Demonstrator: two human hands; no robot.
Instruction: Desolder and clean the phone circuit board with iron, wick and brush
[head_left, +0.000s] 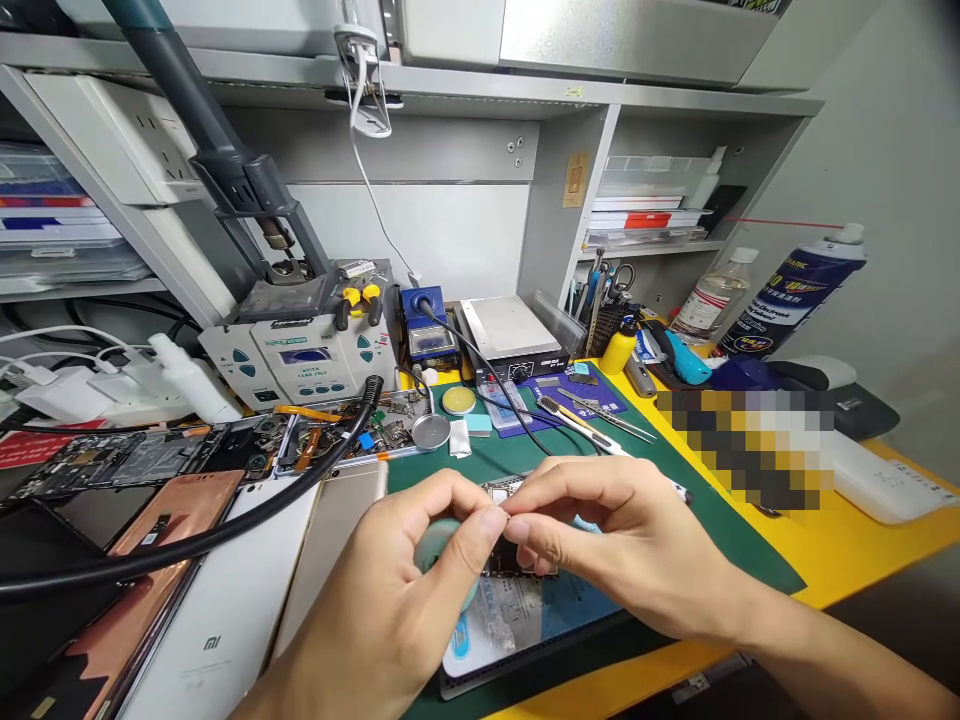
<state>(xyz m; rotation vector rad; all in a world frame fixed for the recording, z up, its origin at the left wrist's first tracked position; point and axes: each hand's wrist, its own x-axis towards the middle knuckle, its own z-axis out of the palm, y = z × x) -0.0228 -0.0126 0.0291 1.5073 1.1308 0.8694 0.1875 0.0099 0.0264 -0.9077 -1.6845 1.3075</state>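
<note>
I have both hands in close over the board (pixel 521 568), which lies on a blue and grey pad (pixel 577 598) on the green mat (pixel 739 555). My left hand (pixel 412 580), on the near left of the board, is curled round a pale green disc (pixel 432 545), its thumb and forefinger narrowed to a tight pinch. My right hand (pixel 637 540), reaching in from the right of the board, is pinched narrow too; its tips meet the left ones just above the board. I cannot tell whether something tiny is caught between them. Beyond the board to the right lie tweezers (pixel 611 415) and a brush (pixel 574 424), neither in hand; beyond it to the left sits an open tin (pixel 458 400). Left of the board rests a white phone (pixel 240 610). As I judge it, setting out is done, the board being bare and within reach, and the fine fingertip work is under way, unfinished. How much is left, I cannot tell.
</note>
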